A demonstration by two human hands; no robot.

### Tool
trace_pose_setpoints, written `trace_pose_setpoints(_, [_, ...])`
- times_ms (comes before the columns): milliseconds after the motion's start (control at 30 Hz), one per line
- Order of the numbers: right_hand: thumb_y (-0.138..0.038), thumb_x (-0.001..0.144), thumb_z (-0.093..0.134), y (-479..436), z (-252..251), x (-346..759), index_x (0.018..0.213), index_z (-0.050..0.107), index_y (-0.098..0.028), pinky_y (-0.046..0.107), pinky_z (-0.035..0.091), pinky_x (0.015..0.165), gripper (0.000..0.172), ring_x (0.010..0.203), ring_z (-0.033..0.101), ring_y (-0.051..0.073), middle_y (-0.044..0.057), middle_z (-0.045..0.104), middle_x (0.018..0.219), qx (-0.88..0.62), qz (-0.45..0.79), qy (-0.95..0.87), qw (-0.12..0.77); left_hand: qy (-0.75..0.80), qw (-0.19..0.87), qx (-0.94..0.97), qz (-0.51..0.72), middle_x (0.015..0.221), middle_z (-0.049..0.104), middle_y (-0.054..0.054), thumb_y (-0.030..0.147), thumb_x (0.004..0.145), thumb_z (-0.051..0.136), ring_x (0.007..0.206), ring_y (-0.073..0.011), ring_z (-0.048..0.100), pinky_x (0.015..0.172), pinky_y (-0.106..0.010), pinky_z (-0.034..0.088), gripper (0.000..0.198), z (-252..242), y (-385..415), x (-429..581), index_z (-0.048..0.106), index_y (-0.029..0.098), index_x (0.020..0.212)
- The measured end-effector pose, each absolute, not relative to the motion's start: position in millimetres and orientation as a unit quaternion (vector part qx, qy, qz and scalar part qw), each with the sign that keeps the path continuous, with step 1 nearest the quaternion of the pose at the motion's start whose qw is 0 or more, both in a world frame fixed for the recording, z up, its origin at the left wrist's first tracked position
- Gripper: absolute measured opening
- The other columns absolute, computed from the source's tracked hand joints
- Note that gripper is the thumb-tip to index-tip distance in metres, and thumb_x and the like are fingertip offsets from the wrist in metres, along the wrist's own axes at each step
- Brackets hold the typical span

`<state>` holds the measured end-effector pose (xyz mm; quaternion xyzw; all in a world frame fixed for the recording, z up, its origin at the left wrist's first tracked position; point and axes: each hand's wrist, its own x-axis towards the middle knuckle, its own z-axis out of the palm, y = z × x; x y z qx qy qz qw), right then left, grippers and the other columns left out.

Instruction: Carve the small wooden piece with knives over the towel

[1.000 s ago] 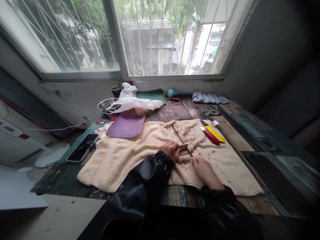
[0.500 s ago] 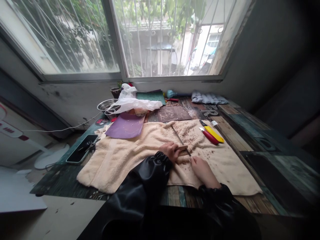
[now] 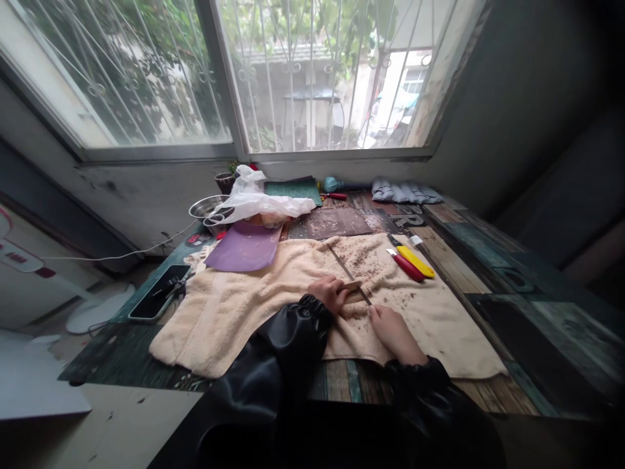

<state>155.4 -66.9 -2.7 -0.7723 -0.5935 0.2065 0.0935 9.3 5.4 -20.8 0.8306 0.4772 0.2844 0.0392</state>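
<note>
My left hand (image 3: pixel 328 293) is closed around a small flat piece of wood (image 3: pixel 351 285), whose tip sticks out to the right of the fingers. A long, thin, dark file (image 3: pixel 340 262) lies slantwise across that piece, touching it. Its near end is in my right hand (image 3: pixel 393 332), which is closed, and the handle is hidden by the fingers. Both hands are low over a cream towel (image 3: pixel 195 332) strewn with brown wood shavings (image 3: pixel 364 255). Right of the file lie a red-handled knife (image 3: pixel 409 268) and a yellow-handled cutter (image 3: pixel 417 261).
At the towel's upper left is a purple sheet (image 3: pixel 243 247), with a white plastic bag (image 3: pixel 273 205) and a metal bowl (image 3: pixel 199 207) behind. A phone (image 3: pixel 159 296) lies left of the towel. A green mat (image 3: pixel 293 190) and a grey padded bundle (image 3: pixel 405 191) are near the window.
The file's far end has swung slightly left, and the wood piece has shifted a little with it. Both hands keep their grips. The whole view has moved slightly.
</note>
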Motion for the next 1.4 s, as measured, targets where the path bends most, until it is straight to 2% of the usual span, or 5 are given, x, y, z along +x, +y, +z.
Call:
trace_pose_setpoints(300, [-0.032, 0.082, 0.023, -91, -8, 163, 0.071, 0.057, -0.017, 0.024, 0.032, 0.060, 0.038, 0.070, 0.054, 0.017, 0.009, 0.062, 0.075, -0.770, 0.212, -0.595, 0.089, 0.468, 0.050, 0.838, 0.277, 0.076, 0.060, 0.000, 0.036, 0.073, 0.050, 0.076, -0.0138, 0.053, 0.063, -0.024, 0.038, 0.018, -16, 3, 9, 0.060, 0.022, 0.078])
trace_pose_setpoints(467, [-0.031, 0.083, 0.023, -74, -3, 154, 0.073, 0.057, -0.017, 0.024, 0.031, 0.060, 0.037, 0.072, 0.054, 0.017, 0.010, 0.062, 0.077, -0.774, 0.199, -0.595, 0.092, 0.432, 0.057, 0.856, 0.278, 0.072, 0.059, -0.001, 0.038, 0.074, 0.049, 0.070, -0.0123, 0.052, 0.061, -0.023, 0.038, 0.020, -16, 2, 9, 0.061, 0.022, 0.073])
trace_pose_setpoints(800, [-0.032, 0.083, 0.023, -104, -10, 163, 0.070, 0.055, -0.018, 0.024, 0.031, 0.059, 0.037, 0.070, 0.054, 0.017, 0.009, 0.062, 0.074, -0.778, 0.212, -0.587, 0.067, 0.480, 0.037, 0.827, 0.291, 0.075, 0.059, -0.001, 0.038, 0.074, 0.048, 0.073, -0.0136, 0.053, 0.061, -0.024, 0.037, 0.019, -16, 4, 9, 0.060, 0.023, 0.077])
trace_pose_setpoints(1033, [-0.031, 0.084, 0.021, -77, 2, 148, 0.081, 0.056, -0.018, 0.025, 0.031, 0.059, 0.038, 0.071, 0.055, 0.018, 0.010, 0.062, 0.079, -0.789, 0.200, -0.579, 0.049, 0.446, 0.029, 0.844, 0.296, 0.071, 0.058, -0.001, 0.038, 0.076, 0.047, 0.068, -0.0121, 0.052, 0.060, -0.023, 0.037, 0.021, -18, 2, 10, 0.060, 0.022, 0.073])
trace_pose_setpoints(1400, [-0.034, 0.083, 0.024, -102, -8, 161, 0.072, 0.053, -0.018, 0.024, 0.033, 0.061, 0.035, 0.068, 0.053, 0.016, 0.009, 0.061, 0.072, -0.762, 0.232, -0.596, 0.096, 0.498, 0.079, 0.818, 0.275, 0.079, 0.059, -0.002, 0.039, 0.075, 0.048, 0.075, -0.0141, 0.052, 0.065, -0.024, 0.038, 0.022, -8, 3, 7, 0.061, 0.022, 0.079])
